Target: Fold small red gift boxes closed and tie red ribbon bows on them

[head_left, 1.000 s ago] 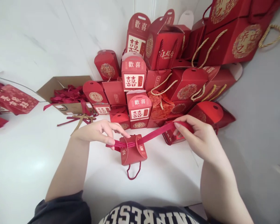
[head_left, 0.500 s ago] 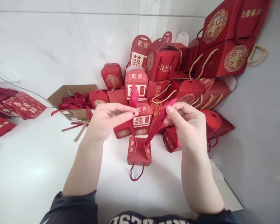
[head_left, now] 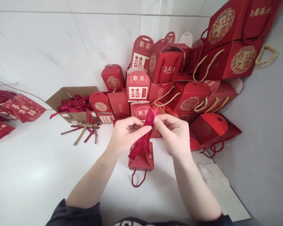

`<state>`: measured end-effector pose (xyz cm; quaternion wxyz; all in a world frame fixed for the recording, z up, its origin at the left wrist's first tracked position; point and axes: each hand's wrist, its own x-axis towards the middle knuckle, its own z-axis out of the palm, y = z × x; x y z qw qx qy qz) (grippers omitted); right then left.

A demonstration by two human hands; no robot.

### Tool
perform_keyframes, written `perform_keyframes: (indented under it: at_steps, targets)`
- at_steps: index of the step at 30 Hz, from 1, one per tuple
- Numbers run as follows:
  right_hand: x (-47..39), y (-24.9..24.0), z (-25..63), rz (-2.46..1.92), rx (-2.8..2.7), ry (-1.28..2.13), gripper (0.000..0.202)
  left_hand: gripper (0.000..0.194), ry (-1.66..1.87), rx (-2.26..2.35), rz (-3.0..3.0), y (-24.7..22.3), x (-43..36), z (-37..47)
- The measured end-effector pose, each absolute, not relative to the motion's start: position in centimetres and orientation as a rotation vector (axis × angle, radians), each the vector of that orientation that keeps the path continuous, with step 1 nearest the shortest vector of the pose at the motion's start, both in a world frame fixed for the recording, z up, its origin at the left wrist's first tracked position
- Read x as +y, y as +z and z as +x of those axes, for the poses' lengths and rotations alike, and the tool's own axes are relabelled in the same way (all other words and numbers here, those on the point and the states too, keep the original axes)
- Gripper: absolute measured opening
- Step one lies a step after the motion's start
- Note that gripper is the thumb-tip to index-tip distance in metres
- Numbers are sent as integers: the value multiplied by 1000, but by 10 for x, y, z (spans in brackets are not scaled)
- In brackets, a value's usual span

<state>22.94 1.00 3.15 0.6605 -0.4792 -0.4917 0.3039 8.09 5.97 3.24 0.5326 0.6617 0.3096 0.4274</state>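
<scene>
A small red box [head_left: 141, 163] with a dark red cord handle [head_left: 138, 185] stands on the white table below my hands. A red ribbon [head_left: 145, 138] rises from its top, its strands brought together and overlapping. My left hand [head_left: 129, 133] pinches the ribbon between thumb and fingers. Close beside it, my right hand [head_left: 172, 130] pinches the ribbon near its upper end. The thumbs nearly meet. Where the strands cross is partly hidden by the fingers.
Several red gift boxes [head_left: 138, 86] are stacked against the tiled wall. A cardboard box [head_left: 81, 116] of red ribbons stands at the left, with loose ribbon strips [head_left: 83, 133] before it. Red packages [head_left: 23, 108] lie far left, and a white sheet [head_left: 237, 201] lies at the right.
My hands have come together over the small box, and the two ribbon strands, held apart before, now overlap. One end hangs down in front. The view has shifted slightly.
</scene>
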Motion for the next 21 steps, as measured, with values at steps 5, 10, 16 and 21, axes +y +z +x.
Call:
perform_keyframes:
  at_steps: [5,10,16,21]
  targets:
    - [11,31,228,-1114,-1143,721,20,22,1060,729,1528,31,61,83]
    - [12,29,226,-1093,-1154,741,18,25,1072,736,1502,29,62,84]
    - [12,30,227,-1109,-1196,750,22,32,1063,758,1500,30,64,85]
    - [14,29,226,-1103,-1188,791,21,35,1034,753,1495,29,64,84]
